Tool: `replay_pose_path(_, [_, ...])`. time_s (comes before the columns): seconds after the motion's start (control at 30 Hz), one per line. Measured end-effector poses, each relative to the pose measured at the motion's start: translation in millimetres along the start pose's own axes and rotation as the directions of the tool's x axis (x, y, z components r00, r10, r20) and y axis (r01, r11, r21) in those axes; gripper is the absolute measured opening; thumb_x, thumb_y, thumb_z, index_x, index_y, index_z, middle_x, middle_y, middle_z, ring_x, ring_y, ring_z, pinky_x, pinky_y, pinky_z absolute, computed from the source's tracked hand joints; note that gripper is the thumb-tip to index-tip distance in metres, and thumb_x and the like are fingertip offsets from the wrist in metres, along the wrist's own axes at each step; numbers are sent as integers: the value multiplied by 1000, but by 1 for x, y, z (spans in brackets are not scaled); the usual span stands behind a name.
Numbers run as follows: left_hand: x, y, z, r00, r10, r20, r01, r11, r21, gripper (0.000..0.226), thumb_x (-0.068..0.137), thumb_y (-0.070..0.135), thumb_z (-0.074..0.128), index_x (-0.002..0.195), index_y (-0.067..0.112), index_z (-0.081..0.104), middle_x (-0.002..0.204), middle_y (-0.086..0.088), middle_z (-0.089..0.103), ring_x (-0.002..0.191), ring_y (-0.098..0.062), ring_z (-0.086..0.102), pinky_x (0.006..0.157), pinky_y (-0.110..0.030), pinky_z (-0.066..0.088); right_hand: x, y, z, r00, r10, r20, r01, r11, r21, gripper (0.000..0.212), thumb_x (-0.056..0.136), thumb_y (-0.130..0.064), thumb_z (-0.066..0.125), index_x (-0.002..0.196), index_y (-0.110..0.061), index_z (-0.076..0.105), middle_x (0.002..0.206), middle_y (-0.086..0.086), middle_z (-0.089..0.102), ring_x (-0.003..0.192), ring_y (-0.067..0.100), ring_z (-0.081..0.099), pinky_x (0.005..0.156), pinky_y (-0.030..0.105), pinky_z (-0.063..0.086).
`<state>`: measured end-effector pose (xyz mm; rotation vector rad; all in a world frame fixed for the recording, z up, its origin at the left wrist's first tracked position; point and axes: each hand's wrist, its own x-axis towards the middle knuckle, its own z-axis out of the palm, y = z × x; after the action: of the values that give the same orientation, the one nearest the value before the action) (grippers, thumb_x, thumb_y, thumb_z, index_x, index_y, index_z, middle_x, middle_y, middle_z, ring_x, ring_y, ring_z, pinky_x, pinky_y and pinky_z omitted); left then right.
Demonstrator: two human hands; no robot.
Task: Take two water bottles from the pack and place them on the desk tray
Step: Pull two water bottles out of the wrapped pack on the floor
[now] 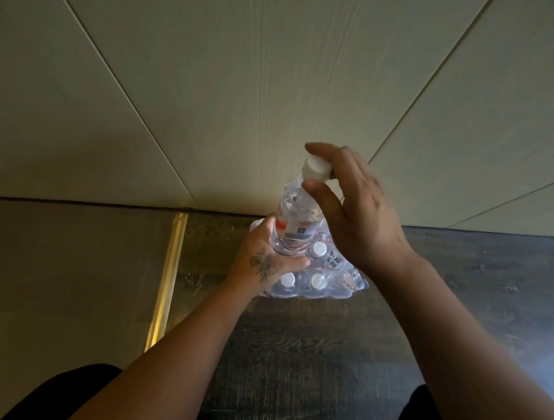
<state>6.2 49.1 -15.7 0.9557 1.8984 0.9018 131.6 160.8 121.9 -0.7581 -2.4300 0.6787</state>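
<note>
Pale wall panels, matt with fine vertical grain and thin dark seams between them, fill the upper field. Below lies a dark wood-grain floor with knots and streaks, met on the left by a smooth grey surface along a shiny brass-coloured metal strip.

The pack, clear crinkled shrink film around small bottles, stands on the floor against the wall. Three round white caps show through the film, and a circular printed mark with characters too small to read sits on its top.

The right hand is half open, fingers spread; thumb and forefinger pinch the ribbed white cap of one water bottle.

The left hand, bearing a dark tattoo on its back, is wrapped around the lower body of the same bottle.

The water bottle is clear, ridged plastic, tilted with its cap toward the wall, raised above the pack with loose film clinging around its shoulder. Its label is white with a red band; the dark print on it is illegible.
</note>
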Motion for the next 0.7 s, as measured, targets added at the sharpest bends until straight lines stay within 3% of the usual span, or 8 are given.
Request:
replay_pose_path(0.07, [1,-1,-1,1000,-8,1,8,1000,-24,85,66,52,97,140,30,61,131,12,75,115,-8,73,98,-31,60,2,9,5,1000,-2,-20,3,999,41,43,111,-33,50,147,-8,55,129,5,66,121,17,61,103,31,49])
replay_pose_path(0.13, [2,-5,-2,1000,-15,-23,15,1000,-14,70,70,43,100,129,38,62,118,20,74,99,10,69,83,-15,51,2,24,11,995,82,-62,-74,989,127,43,115,-36,37,145,-12,55,138,3,64,131,15,59,109,28,46])
replay_pose_path(0.2, [2,-7,-5,998,-23,-54,23,1000,-19,62,71,37,100,116,49,59,109,24,73,92,17,70,79,-10,47,-3,43,20,976,209,-64,-198,970,141,36,115,-30,37,137,-14,59,135,2,66,124,13,59,104,27,46])
replay_pose_path(0.3, [3,-8,-6,995,-40,-95,33,996,-80,68,70,31,103,127,33,65,115,16,77,106,2,73,94,-26,58,-15,74,38,922,368,121,-365,930,-44,20,111,-21,50,122,-13,64,121,4,70,108,17,62,95,38,55])
replay_pose_path(0.37, [5,-6,-7,993,-62,-105,52,994,-91,78,68,36,104,134,25,64,122,10,77,112,-11,74,99,-35,59,-24,87,52,858,408,311,-361,911,-198,18,108,-24,57,121,-14,66,117,5,70,102,20,66,91,39,59])
replay_pose_path(0.47, [8,-7,-8,989,-75,-126,62,993,-101,81,65,42,105,133,27,64,124,10,77,114,-14,74,100,-38,60,-39,95,74,752,431,499,-295,897,-329,31,102,-30,68,130,-19,66,129,6,69,109,23,69,95,41,61])
replay_pose_path(0.6, [12,-8,-12,991,-74,-113,63,994,-92,87,67,40,104,141,20,62,133,3,76,120,-18,73,106,-42,60,-56,107,97,724,443,529,-213,873,-439,48,95,-31,78,139,-20,61,143,5,61,131,26,60,108,46,55])
replay_pose_path(0.7, [14,-8,-15,990,-71,-121,58,993,-107,89,69,37,104,144,20,60,134,5,74,119,-15,71,107,-41,59,-58,112,104,742,467,481,-235,853,-466,49,93,-28,81,136,-17,63,139,5,61,127,26,63,105,46,57])
